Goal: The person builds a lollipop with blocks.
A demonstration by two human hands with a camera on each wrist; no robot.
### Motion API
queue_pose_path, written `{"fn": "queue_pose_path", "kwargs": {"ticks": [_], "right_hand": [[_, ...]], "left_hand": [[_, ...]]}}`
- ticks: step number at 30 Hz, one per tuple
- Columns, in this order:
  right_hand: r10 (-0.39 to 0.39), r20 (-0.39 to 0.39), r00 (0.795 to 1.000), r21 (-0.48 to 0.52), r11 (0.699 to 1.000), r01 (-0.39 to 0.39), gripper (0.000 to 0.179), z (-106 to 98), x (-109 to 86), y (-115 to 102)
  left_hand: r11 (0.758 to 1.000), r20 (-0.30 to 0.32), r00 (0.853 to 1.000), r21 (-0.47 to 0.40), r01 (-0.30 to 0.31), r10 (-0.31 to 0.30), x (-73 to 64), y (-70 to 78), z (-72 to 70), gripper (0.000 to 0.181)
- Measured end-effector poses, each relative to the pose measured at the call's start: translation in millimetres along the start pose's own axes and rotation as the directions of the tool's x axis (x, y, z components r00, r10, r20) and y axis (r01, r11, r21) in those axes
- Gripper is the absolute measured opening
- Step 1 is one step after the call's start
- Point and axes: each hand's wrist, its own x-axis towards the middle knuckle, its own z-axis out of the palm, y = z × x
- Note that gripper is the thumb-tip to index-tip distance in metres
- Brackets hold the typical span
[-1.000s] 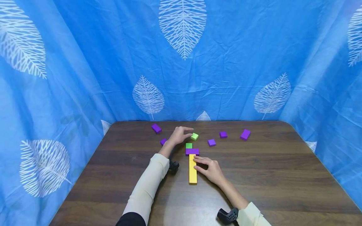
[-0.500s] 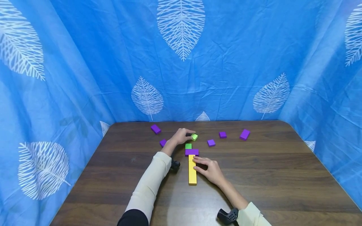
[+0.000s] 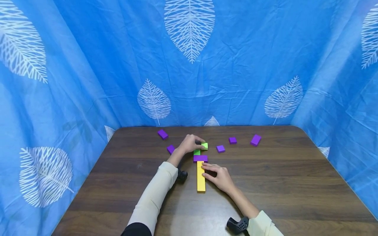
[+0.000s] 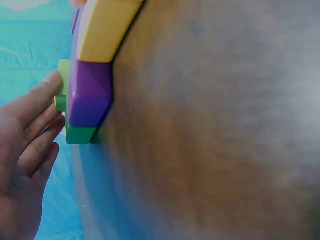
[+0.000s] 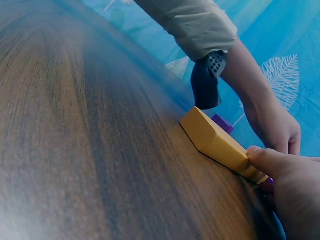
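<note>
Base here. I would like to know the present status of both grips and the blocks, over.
Left grip pinching light green block. Right grip touching yellow blocks. Loose purple blocks off to both sides, seemingly not in the way.

Brown wood-grain table [image 3: 271, 183] bears blocks [image 3: 201, 180] (purple, yellow, green).
</note>
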Motion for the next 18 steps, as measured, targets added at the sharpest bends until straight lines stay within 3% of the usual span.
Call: {"fn": "queue_pose_path", "kwargs": {"ticks": [7,18], "right_hand": [[0.014,0.014,1.0,-0.008,1.0,-0.014,0.03,1.1,0.7,2.4],[0.012,0.006,1.0,-0.009,1.0,-0.012,0.029,4.7,-0.5,2.1]], "left_hand": [[0.998,0.029,0.997,0.007,-0.067,0.066,-7.8,0.5,4.5,0.03],[0.998,-0.01,0.998,-0.039,-0.055,0.054,-10.0,-0.3,8.5,0.023]]}}
